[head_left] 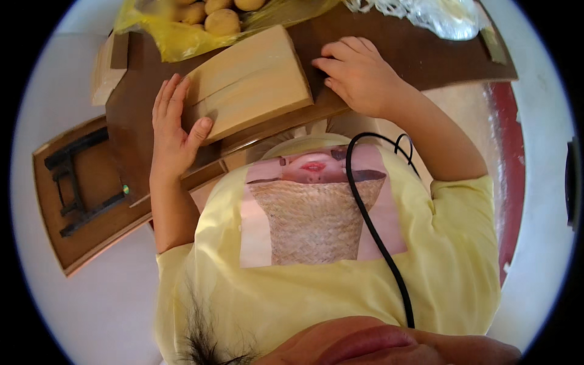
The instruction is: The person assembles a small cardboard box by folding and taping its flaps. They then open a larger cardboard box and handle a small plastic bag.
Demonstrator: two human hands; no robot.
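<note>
A flat tan cardboard box (pixel 249 82) lies on the brown table (pixel 137 91), tilted in view, with a lengthwise seam along its top. My left hand (pixel 173 125) is against the box's left side, its fingers stretched out and the thumb spread toward the near corner. To the right of the box, my right hand (pixel 359 73) rests over the tabletop, apart from the box. Its fingers are loosely bent and slightly apart, with nothing visible in them.
Beyond the box, a yellow plastic bag (pixel 173 42) holds several round yellow-brown fruits or potatoes (pixel 222 22). Clear plastic wrapping (pixel 447 18) lies at the far right. A hinged wooden panel with a black metal bracket (pixel 76 182) is at left. A black cable (pixel 371 222) crosses my yellow shirt.
</note>
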